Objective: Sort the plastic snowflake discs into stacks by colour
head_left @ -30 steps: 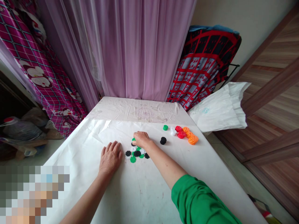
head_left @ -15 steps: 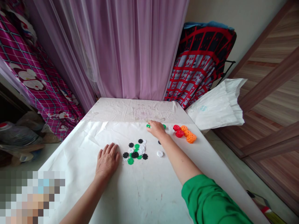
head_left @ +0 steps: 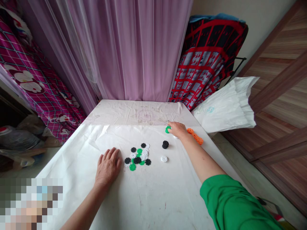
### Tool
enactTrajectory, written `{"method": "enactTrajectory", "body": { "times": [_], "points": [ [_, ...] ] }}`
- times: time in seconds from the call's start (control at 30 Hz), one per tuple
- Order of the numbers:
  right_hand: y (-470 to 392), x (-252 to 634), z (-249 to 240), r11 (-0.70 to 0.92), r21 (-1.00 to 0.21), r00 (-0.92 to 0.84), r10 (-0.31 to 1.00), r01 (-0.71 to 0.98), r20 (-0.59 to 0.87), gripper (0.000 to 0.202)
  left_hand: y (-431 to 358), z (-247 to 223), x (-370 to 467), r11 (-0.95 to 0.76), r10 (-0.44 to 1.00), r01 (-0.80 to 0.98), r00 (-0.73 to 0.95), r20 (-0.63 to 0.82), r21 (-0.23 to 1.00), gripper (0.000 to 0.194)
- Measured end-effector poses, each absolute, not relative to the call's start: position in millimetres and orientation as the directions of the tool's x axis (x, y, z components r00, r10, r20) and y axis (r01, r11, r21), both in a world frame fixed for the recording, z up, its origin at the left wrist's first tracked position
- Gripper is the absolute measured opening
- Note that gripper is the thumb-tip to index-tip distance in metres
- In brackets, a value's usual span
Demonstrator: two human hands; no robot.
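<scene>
My left hand (head_left: 108,165) lies flat on the white table cover, fingers spread, just left of a loose cluster of black, white and green notched discs (head_left: 137,156). Farther back on the right, my right hand (head_left: 177,130) is at a small group of green discs (head_left: 168,129), its fingertips touching them; whether it grips one is hidden. A small stack of black discs (head_left: 165,144) stands nearer to me, with a white disc (head_left: 164,158) below it. Orange pieces (head_left: 195,136) lie right of my right hand, partly behind the wrist.
The table (head_left: 148,201) reaches back to a purple curtain (head_left: 144,51). A white bag (head_left: 227,107) is at its right edge. Beyond stands something under a red and black patterned cloth (head_left: 203,60). A clear plastic container (head_left: 14,140) is at the far left.
My right hand has moved right along the back row, from a single green disc to the green group. The black stack now shows fully; the red pieces are covered. My left hand stays in place.
</scene>
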State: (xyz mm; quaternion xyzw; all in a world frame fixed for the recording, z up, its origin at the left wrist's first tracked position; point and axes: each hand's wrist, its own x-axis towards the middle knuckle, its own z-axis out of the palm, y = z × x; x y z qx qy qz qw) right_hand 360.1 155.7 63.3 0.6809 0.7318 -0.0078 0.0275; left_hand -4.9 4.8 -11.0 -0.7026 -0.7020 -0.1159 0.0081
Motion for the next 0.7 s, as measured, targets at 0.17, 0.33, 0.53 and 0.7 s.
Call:
{"method": "enactTrajectory", "body": {
  "times": [0.17,0.33,0.53,0.7],
  "points": [
    [159,362,58,0.16,0.039,-0.157,0.985,0.986,-0.072,0.046,5,-11,-4,-0.009,0.984,0.988,-0.02,0.179,0.157,0.045],
    [163,360,58,0.253,0.085,-0.243,0.963,0.964,-0.116,0.044,5,-9,-4,-0.014,0.985,0.988,-0.013,0.172,0.156,0.046],
    [166,359,61,0.25,0.099,-0.235,0.962,0.963,-0.138,0.033,4,-8,-3,-0.01,0.989,0.988,-0.013,0.148,0.153,0.046],
    [158,349,73,0.249,0.088,-0.242,0.966,0.964,-0.088,0.034,4,-11,-4,-0.019,0.987,0.986,-0.008,0.162,0.164,0.046]
  ]
}}
